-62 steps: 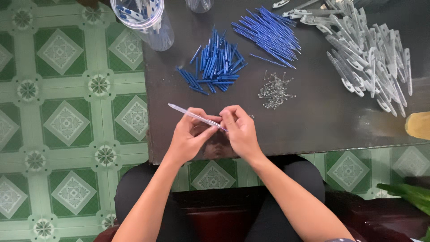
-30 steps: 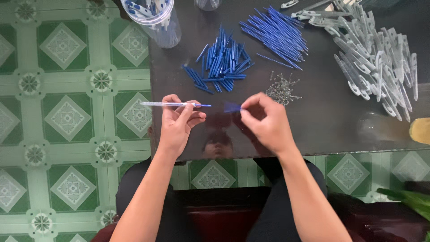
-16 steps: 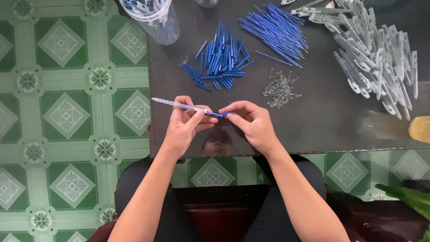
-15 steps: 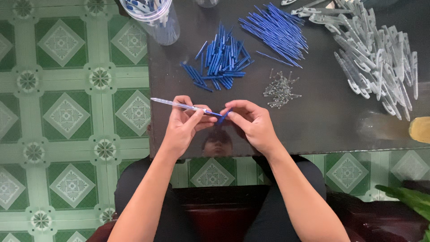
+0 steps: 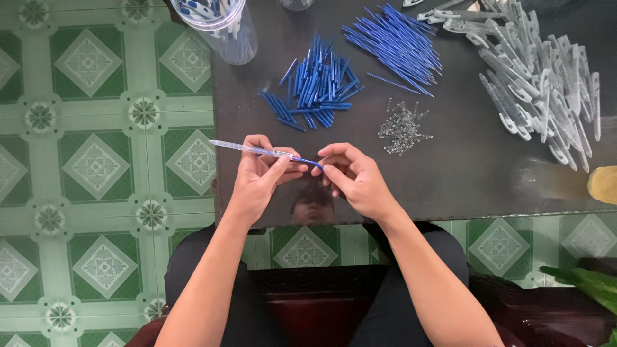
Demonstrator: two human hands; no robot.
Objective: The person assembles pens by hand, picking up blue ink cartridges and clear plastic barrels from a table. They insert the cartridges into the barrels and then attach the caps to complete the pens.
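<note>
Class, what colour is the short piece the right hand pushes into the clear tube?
Blue, in the head view.

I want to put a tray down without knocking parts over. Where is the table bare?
Bare: the dark table between the springs, the grey clips and the right hand, out to the near edge. Crowded: the far edge, with short blue pieces, blue refills and the clear jar.

i see even, soft daylight, sharp focus throughout; the glossy dark desk mirrors a reflection, with faint glare at right.
</note>
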